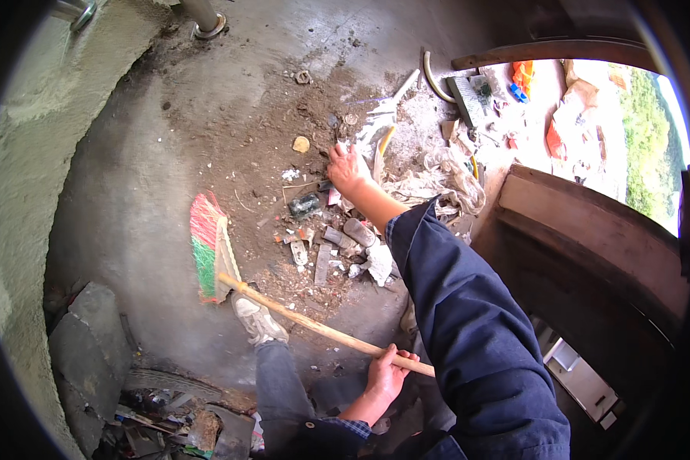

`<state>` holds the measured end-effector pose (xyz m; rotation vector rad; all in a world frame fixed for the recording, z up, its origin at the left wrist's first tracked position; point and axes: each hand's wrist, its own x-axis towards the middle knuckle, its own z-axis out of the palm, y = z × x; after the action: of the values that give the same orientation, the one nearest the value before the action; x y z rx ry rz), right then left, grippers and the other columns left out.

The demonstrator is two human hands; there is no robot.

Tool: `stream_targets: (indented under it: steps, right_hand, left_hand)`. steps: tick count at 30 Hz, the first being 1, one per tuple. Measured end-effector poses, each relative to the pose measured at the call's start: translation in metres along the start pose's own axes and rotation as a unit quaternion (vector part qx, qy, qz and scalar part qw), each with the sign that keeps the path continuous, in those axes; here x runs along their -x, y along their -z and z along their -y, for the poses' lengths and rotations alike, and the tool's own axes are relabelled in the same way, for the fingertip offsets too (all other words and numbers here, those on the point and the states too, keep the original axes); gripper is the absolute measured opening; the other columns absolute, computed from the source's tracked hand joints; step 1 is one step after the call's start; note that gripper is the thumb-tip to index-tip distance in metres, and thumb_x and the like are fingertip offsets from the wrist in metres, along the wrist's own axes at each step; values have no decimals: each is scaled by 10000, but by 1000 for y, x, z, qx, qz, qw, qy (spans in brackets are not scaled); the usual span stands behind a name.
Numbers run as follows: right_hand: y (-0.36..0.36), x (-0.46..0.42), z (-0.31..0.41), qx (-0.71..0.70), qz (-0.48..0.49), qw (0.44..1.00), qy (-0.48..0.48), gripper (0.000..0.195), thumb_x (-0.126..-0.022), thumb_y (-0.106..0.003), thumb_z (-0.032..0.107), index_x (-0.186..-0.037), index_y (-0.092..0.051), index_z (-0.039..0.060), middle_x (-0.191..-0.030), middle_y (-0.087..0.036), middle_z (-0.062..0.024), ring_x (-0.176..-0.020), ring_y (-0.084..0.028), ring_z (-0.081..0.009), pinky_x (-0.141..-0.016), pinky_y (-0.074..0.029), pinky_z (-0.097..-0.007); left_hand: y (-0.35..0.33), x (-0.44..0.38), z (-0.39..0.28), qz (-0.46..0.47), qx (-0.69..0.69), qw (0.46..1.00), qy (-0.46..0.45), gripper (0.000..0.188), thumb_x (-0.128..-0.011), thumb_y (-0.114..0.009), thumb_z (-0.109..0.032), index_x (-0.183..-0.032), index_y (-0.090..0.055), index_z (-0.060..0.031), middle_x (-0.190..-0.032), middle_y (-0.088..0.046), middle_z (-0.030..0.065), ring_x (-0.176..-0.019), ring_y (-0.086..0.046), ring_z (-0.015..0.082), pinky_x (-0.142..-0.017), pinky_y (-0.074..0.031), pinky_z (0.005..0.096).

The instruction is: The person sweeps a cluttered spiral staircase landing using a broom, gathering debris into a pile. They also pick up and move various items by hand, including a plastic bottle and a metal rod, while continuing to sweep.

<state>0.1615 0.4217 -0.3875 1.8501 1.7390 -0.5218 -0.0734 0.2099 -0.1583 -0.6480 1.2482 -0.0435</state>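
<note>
My left hand is closed around the wooden handle of a broom, whose head of red and green bristles rests on the floor beside my shoe. My right hand reaches down to the dirt and debris, its fingertips at some white material; whether it grips anything is hidden. Below that hand lie a dark glassy block, a grey cylindrical piece, a flat grey strip and crumpled white pieces. Crumpled translucent plastic sheeting lies to its right.
A rough plastered wall runs along the left, with metal posts at the top. Broken slabs and rubbish lie at the lower left. A doorway on the right shows bright ground with litter, beside a wooden frame. My shoe stands near the debris.
</note>
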Motion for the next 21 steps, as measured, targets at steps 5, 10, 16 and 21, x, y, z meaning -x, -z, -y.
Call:
stream_targets:
  steps: [5, 10, 16, 21]
  right_hand:
    - [-17, 25, -22, 45, -19, 997, 64, 175, -763, -519, 235, -848, -654, 164, -984, -513, -8, -1040, -396, -188, -814, -331, -399]
    - [-39, 52, -40, 37, -5, 995, 97, 135, -770, -516, 253, -821, -623, 187, -837, -552, 48, -1015, -403, -154, -792, -344, -363]
    - [-70, 123, -70, 39, -63, 996, 59, 132, -742, -538, 242, -833, -615, 186, -888, -566, 23, -1039, -404, -175, -858, -342, -374]
    - [-77, 210, -105, -35, 127, 990, -42, 176, -688, -569, 208, -848, -633, 170, -894, -562, -17, -1045, -418, -223, -898, -337, -416]
  left_hand:
    - [3, -8, 3, 2, 5, 1000, 20, 173, -872, -507, -198, -798, -483, -43, -790, -524, 113, -815, -531, 265, -854, -438, 447]
    - [0, -9, 4, 13, 3, 1000, 9, 191, -879, -491, -201, -775, -478, -41, -787, -523, 116, -836, -532, 284, -880, -425, 475]
    - [-3, -10, 2, 23, 15, 1000, 2, 180, -884, -482, -188, -791, -464, -36, -782, -512, 113, -826, -527, 282, -889, -418, 480]
    - [-4, -11, 1, 17, -3, 1000, -5, 174, -894, -465, -193, -813, -444, -40, -791, -498, 112, -838, -519, 281, -890, -413, 483]
